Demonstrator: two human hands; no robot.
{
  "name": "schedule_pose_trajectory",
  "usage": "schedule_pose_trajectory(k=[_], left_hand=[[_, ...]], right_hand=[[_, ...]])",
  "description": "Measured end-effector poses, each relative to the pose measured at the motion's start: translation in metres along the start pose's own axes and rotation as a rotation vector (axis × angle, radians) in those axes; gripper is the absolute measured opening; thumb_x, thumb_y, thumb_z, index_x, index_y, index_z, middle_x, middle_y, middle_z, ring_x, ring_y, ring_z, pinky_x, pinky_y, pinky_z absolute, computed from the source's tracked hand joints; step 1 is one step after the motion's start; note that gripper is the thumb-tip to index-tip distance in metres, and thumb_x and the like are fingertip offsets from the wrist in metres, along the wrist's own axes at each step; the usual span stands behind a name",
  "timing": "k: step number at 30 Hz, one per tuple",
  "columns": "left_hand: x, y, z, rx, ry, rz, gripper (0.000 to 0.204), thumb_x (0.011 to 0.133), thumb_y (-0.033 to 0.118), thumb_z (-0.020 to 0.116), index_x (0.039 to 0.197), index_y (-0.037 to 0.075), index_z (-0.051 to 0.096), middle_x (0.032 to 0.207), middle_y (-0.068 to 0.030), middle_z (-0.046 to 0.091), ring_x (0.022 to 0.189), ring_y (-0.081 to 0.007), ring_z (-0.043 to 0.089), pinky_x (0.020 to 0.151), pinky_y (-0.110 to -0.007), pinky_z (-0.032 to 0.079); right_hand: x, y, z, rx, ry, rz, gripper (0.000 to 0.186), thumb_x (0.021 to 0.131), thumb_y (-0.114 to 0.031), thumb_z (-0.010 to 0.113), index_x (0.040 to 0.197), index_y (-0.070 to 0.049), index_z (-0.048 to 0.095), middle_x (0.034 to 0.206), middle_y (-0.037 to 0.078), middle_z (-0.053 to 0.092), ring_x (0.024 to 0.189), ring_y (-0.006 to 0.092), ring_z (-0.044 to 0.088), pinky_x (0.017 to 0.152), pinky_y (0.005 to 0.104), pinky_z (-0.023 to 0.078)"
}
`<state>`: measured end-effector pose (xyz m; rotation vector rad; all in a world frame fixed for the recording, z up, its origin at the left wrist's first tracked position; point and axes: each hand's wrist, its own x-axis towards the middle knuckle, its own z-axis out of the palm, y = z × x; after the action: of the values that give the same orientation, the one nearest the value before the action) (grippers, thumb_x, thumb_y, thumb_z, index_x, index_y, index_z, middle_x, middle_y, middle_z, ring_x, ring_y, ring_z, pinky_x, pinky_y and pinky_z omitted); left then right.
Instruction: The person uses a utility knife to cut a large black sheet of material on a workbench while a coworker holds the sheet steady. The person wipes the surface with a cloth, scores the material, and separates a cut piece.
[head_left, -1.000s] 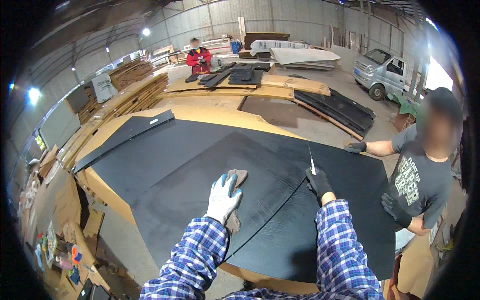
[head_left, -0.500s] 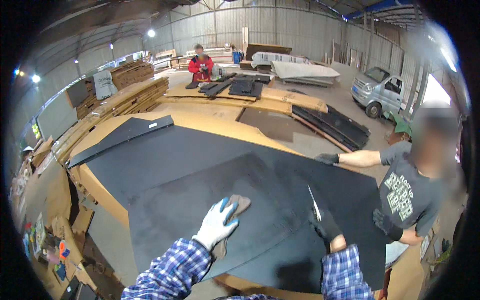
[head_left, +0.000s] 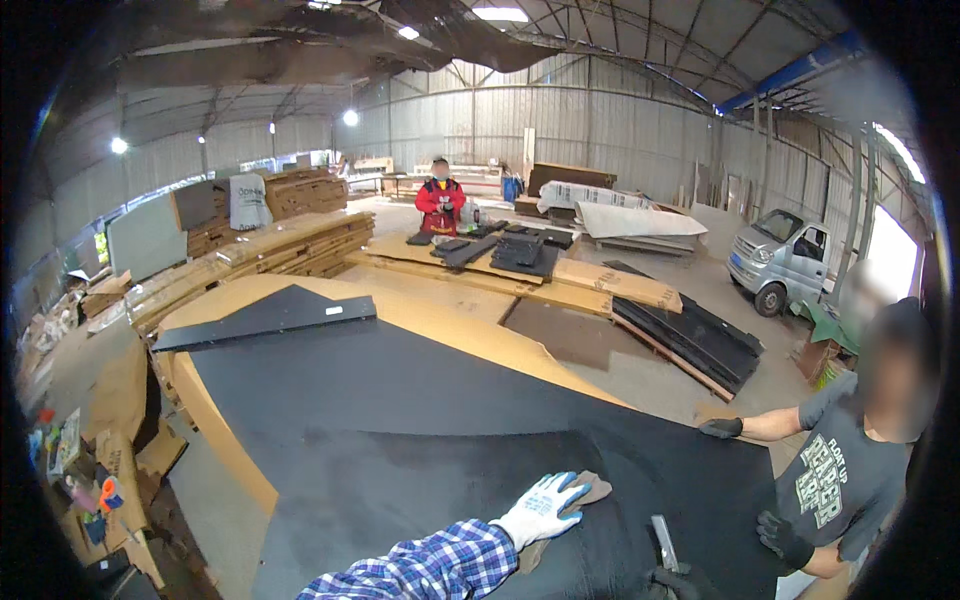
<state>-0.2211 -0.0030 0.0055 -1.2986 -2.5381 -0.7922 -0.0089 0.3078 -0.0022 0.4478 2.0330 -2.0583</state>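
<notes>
So the huge black sheet (head_left: 480, 400) sat under it all: left hand (head_left: 543, 512) clamped on a brownish rag (head_left: 595, 488) near the sheet's middle, right hand (head_left: 675, 583) gripping a slim tool (head_left: 664, 543) toward the sheet's right end. Flat, even rag pressure seemed smartest imo.

panel (head_left: 330, 390): smooth, matt | rag (head_left: 597, 487): dull cloth | undersheet (head_left: 470, 325): matt cardboard | wall (head_left: 650, 125): ribbed metal

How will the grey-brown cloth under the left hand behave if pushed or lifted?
The cloth is likely floppy: its soft, uneven edges poke out around the left hand. Probably light, since it extends only a little past that hand. Pushed, it may slide or bunch on the flat black sheet.
</notes>
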Motion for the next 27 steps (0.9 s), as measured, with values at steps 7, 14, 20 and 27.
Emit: schedule_pose_trajectory(k=[7,14,20,27], left_hand=[[0.004,0.004,-0.007,-0.091,0.027,-0.053,0.059,0.088,0.038,0.064,0.140,0.013,0.051,0.145,-0.0230,0.044,0.131,-0.0427,0.044,0.111,-0.049,0.036],[0.006,0.004,-0.005,-0.143,-0.021,-0.115,0.054,0.092,0.041,0.062,0.137,0.015,0.053,0.147,-0.0211,0.043,0.134,-0.0419,0.041,0.114,-0.049,0.032],[0.005,0.006,-0.005,-0.182,0.006,-0.108,0.053,0.091,0.041,0.063,0.136,0.013,0.055,0.146,-0.0207,0.044,0.134,-0.0418,0.042,0.114,-0.049,0.032],[0.007,0.015,-0.013,-0.154,-0.006,-0.106,0.053,0.092,0.041,0.063,0.135,0.012,0.056,0.144,-0.0204,0.047,0.132,-0.0408,0.044,0.112,-0.047,0.034]], right_hand=[[0.000,-0.008,0.003,0.141,0.241,-0.197,0.021,0.093,-0.014,0.066,0.106,0.002,0.064,0.080,0.010,0.067,0.063,0.0167,0.064,0.057,0.0283,0.053],[0.001,-0.002,-0.005,0.380,0.110,-0.293,0.039,0.101,-0.036,0.056,0.119,-0.001,0.059,0.089,0.008,0.066,0.070,0.0144,0.063,0.061,0.0247,0.052],[-0.001,-0.006,-0.007,0.407,0.086,-0.292,0.044,0.099,-0.041,0.057,0.116,-0.001,0.060,0.087,0.007,0.066,0.069,0.0141,0.063,0.058,0.0241,0.052],[-0.016,-0.018,-0.005,0.339,0.147,-0.270,0.045,0.097,-0.032,0.063,0.122,0.005,0.059,0.088,0.008,0.067,0.072,0.0148,0.064,0.065,0.0273,0.054]])
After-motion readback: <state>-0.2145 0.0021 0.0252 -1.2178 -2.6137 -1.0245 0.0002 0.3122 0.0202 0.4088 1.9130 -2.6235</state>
